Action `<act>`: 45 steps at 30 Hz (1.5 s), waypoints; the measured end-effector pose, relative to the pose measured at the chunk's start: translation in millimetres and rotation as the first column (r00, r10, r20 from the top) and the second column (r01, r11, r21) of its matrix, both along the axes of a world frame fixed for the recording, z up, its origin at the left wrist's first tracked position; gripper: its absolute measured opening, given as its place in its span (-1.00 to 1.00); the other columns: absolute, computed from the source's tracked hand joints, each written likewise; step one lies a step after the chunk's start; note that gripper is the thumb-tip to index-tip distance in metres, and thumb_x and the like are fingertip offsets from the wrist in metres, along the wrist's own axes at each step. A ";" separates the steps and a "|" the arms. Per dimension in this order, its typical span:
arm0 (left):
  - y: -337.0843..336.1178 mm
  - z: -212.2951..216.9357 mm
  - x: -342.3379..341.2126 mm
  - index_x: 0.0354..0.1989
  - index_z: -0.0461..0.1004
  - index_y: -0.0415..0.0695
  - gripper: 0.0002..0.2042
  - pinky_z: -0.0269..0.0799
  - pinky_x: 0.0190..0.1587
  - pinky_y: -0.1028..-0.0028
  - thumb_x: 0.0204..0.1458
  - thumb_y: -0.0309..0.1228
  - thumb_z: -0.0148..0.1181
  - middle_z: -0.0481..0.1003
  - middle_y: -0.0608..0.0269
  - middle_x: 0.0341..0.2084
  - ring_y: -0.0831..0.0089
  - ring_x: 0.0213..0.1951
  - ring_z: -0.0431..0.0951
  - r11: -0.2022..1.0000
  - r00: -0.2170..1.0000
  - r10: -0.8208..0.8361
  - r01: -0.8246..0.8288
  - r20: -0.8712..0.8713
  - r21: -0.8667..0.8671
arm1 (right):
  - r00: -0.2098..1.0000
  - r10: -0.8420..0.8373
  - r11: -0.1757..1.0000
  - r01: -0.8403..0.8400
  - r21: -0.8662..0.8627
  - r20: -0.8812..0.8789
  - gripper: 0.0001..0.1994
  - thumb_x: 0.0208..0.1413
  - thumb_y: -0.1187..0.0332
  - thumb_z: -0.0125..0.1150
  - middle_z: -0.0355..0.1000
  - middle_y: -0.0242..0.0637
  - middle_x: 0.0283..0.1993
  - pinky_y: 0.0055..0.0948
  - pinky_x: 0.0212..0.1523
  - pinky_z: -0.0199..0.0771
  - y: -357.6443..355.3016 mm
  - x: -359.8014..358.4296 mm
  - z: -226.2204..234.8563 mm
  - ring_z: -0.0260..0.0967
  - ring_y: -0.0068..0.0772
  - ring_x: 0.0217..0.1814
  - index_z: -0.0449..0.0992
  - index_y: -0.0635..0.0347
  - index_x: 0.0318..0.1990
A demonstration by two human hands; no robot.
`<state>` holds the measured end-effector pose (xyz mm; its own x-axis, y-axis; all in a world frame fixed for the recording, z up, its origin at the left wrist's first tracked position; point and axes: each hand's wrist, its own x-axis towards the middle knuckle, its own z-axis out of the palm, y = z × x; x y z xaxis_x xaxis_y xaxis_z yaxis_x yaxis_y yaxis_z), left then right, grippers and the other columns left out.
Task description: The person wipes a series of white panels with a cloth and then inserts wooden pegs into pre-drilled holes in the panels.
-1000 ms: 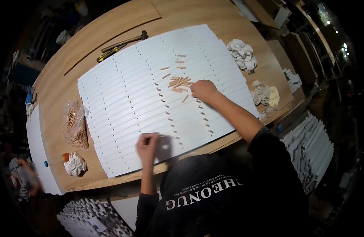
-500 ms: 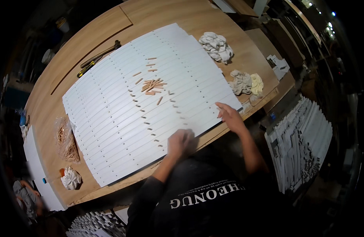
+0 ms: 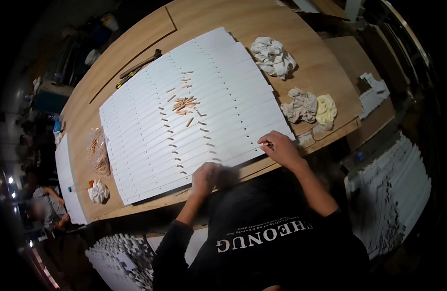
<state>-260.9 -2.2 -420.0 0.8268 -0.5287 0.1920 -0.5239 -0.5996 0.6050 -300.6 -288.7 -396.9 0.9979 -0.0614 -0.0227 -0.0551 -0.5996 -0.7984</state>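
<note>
Dozens of long white flat slats (image 3: 194, 116) lie side by side across a broad light-brown wooden desk (image 3: 310, 68), filling the middle of the frame. Each slat has small holes along it. Short wooden dowel pegs already stand in one curving line of holes down the centre of the slats (image 3: 204, 138), while the line of holes nearer the right looks unfilled. A loose pile of pale wooden dowels (image 3: 184, 103) rests on the slats just above centre.

At lower right of the slats, the right hand (image 3: 281, 148) pinches a single dowel between thumb and fingers, at a hole near the end of the nearest slat. At lower centre, the left hand (image 3: 206, 177) rests on the near edge of the slats; it is blurred, so whether its fingers are spread or closed cannot be told.

Crumpled white and yellow rags (image 3: 305, 104) lie at right, a clear plastic bag of dowels (image 3: 98, 154) at left.
</note>
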 end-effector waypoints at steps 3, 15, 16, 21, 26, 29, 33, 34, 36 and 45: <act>-6.6 -5.8 -4.1 -0.49 0.42 -0.12 -0.91 0.41 -0.45 0.28 -0.01 -0.44 0.17 0.47 0.09 -0.52 0.11 -0.47 0.50 0.993 0.992 0.119 -0.120 -0.040 -0.005 | 0.993 0.054 0.983 -0.034 0.181 -0.104 -0.90 -0.04 0.36 0.24 0.45 -0.22 -0.33 -0.39 -0.29 0.43 -5.6 6.7 5.9 0.44 -0.31 -0.32 0.54 0.14 -0.36; -24.4 -4.8 -18.7 -0.44 0.45 -0.17 -0.95 0.44 -0.41 0.32 -0.08 -0.58 0.14 0.49 0.13 -0.51 0.17 -0.45 0.52 0.974 0.977 0.194 -0.202 0.083 0.100 | 0.959 0.277 0.914 -0.284 0.291 0.064 -0.82 0.03 0.27 0.19 0.47 -0.21 -0.39 -0.36 -0.26 0.40 -9.6 16.3 2.3 0.42 -0.19 -0.32 0.59 0.14 -0.29; -24.6 -6.4 -20.0 -0.44 0.45 -0.16 -0.93 0.43 -0.38 0.30 -0.11 -0.61 0.10 0.48 0.14 -0.51 0.13 -0.43 0.50 0.978 0.982 0.182 -0.187 0.057 0.097 | 0.953 0.301 0.911 -0.297 0.286 0.030 -0.81 0.03 0.26 0.18 0.47 -0.22 -0.40 -0.37 -0.27 0.39 -7.2 17.7 4.2 0.41 -0.19 -0.33 0.59 0.15 -0.30; -12.4 -1.8 -19.7 -0.36 0.46 -0.15 -0.85 0.43 -0.36 0.34 -0.15 -0.60 0.17 0.48 0.15 -0.48 0.19 -0.42 0.51 0.976 0.978 0.209 -0.208 -0.006 0.072 | 0.923 0.381 0.896 -0.353 0.270 -0.058 -0.70 0.08 0.12 0.10 0.48 -0.21 -0.47 -0.38 -0.31 0.40 26.2 34.5 9.6 0.42 -0.19 -0.41 0.57 0.16 -0.44; -32.6 37.9 -58.4 -0.11 0.46 -0.26 -0.71 0.38 -0.17 0.56 -0.03 -0.47 0.25 0.52 0.24 -0.28 0.55 -0.29 0.50 0.801 0.809 0.445 -0.551 -0.384 -0.232 | 0.846 0.516 0.822 -0.444 0.356 -0.134 -0.66 0.13 0.10 -0.04 0.47 -0.21 -0.48 -0.38 -0.33 0.40 55.0 30.1 9.5 0.42 -0.23 -0.45 0.54 0.17 -0.40; -15.4 53.1 -68.3 -0.24 0.50 -0.31 -0.83 0.37 -0.19 0.61 0.00 -0.52 0.19 0.54 0.25 -0.38 0.61 -0.33 0.48 0.650 0.659 0.332 -0.679 -0.675 -0.343 | 0.789 0.608 0.705 -0.482 0.520 -0.092 -0.66 0.15 0.14 -0.08 0.48 -0.20 -0.45 -0.42 -0.31 0.42 93.1 19.8 -1.6 0.43 -0.31 -0.44 0.53 0.21 -0.32; 30.7 60.5 -60.1 -0.32 0.52 -0.31 -0.89 0.37 -0.25 0.62 0.02 -0.53 0.16 0.54 0.28 -0.44 0.62 -0.37 0.47 0.617 0.634 0.340 -0.708 -0.695 -0.343 | 0.745 0.643 0.678 -0.446 0.584 -0.178 -0.64 0.18 0.14 -0.11 0.49 -0.20 -0.42 -0.46 -0.28 0.43 145.3 23.5 -0.1 0.44 -0.38 -0.42 0.51 0.26 -0.28; 47.6 54.4 -57.5 -0.34 0.52 -0.32 -0.90 0.37 -0.26 0.62 0.02 -0.53 0.16 0.54 0.27 -0.44 0.62 -0.38 0.47 0.634 0.626 0.331 -0.702 -0.706 -0.325 | 0.729 0.660 0.681 -0.479 0.554 -0.180 -0.64 0.18 0.13 -0.11 0.49 -0.20 -0.42 -0.44 -0.26 0.44 157.1 26.1 -0.8 0.44 -0.36 -0.41 0.51 0.25 -0.26; 81.0 28.9 -49.8 -0.38 0.54 -0.25 -0.89 0.40 -0.32 0.55 0.01 -0.46 0.15 0.56 0.22 -0.50 0.54 -0.44 0.51 0.653 0.640 0.433 -0.708 -0.635 -0.268 | 0.668 0.658 0.751 -0.551 0.364 -0.348 -0.65 0.15 0.09 -0.07 0.49 -0.14 -0.39 -0.34 -0.20 0.43 176.5 37.5 13.5 0.46 -0.23 -0.33 0.51 0.17 -0.19; 125.5 4.5 2.3 -0.50 0.40 -0.13 -0.92 0.42 -0.39 0.29 -0.01 -0.43 0.03 0.42 0.13 -0.51 0.19 -0.42 0.48 0.965 0.967 0.225 -0.205 -0.117 0.166 | 0.983 0.090 0.996 -0.088 0.019 -0.161 -0.78 0.01 0.23 0.17 0.49 -0.23 -0.37 -0.36 -0.28 0.44 159.1 110.6 39.5 0.44 -0.27 -0.36 0.53 0.05 -0.19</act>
<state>-258.6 123.4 -415.5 0.9367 -0.3501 0.0037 -0.2933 -0.7790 0.5543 -189.9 -129.5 -357.4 0.9825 0.0287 -0.1838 -0.1303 -0.5985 -0.7905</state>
